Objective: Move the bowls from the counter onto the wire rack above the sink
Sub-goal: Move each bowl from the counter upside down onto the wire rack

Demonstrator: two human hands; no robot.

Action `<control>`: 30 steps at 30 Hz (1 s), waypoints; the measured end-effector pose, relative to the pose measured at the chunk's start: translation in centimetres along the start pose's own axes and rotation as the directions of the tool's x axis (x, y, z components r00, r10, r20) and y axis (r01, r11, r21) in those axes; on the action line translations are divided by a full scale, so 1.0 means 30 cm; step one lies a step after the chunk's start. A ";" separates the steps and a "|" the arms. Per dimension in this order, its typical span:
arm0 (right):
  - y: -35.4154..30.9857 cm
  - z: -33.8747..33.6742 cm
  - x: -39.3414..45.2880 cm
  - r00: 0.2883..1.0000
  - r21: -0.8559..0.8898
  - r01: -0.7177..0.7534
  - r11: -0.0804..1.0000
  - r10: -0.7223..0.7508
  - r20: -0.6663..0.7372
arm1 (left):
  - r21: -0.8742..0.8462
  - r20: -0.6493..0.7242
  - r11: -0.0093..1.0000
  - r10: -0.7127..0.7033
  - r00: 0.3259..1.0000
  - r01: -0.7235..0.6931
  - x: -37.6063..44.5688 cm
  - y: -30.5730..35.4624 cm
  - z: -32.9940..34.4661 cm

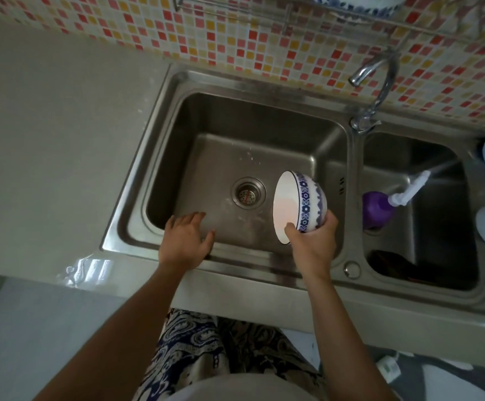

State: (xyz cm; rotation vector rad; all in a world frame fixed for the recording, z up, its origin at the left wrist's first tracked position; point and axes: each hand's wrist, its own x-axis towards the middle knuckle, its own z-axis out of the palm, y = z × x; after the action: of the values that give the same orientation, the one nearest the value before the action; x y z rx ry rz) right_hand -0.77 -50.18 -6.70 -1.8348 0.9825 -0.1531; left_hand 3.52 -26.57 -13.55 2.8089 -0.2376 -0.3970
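Right hand clamped on blue-and-white bowl, thumb inside rim, fingers under base; tipped on edge over sink front edge. Left hand splayed, empty. Probably glazed ceramic: stiff, slippery, breakable. Wire rack above, one bowl there.

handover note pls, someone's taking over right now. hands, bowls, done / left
Right hand: grips one blue-and-white bowl by its base, tipped on its side over the left sink basin.
Left hand: empty, open, at the basin's near edge.
Wire rack: on the wall at the top of view, with one blue-patterned bowl on the rack partly in frame.
Done: apparently that one bowl.
Left: lift the held bowl onto the rack. No other bowls visible on the counter.
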 end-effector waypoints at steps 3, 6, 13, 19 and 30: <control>-0.002 0.006 -0.006 0.995 -0.073 0.095 0.993 -0.096 -0.012 | -0.006 -0.005 1.000 -0.003 1.000 0.003 -0.001 0.003 -0.002; -0.001 0.023 -0.020 0.985 -0.162 0.164 0.973 -0.172 -0.032 | -0.011 -0.013 1.000 -0.001 1.000 0.001 -0.004 0.004 -0.006; 0.023 0.055 -0.028 0.945 -0.358 0.284 0.890 -0.323 -0.053 | -0.021 -0.019 1.000 0.007 1.000 -0.007 -0.006 0.002 -0.006; 0.040 0.068 -0.027 0.979 -0.253 0.175 0.952 -0.196 -0.058 | -0.025 -0.005 1.000 0.000 1.000 0.000 -0.005 0.001 -0.006; -0.039 0.047 -0.017 0.873 0.541 -0.488 0.685 0.386 0.298 | -0.034 0.027 0.999 0.012 1.000 -0.011 0.001 -0.002 0.005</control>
State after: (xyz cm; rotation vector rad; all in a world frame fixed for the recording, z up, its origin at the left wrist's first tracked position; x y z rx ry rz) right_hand 0.27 -48.65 -6.28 -0.9691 1.0777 -0.0125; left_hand 3.53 -26.56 -13.71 2.7695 -0.2500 -0.4324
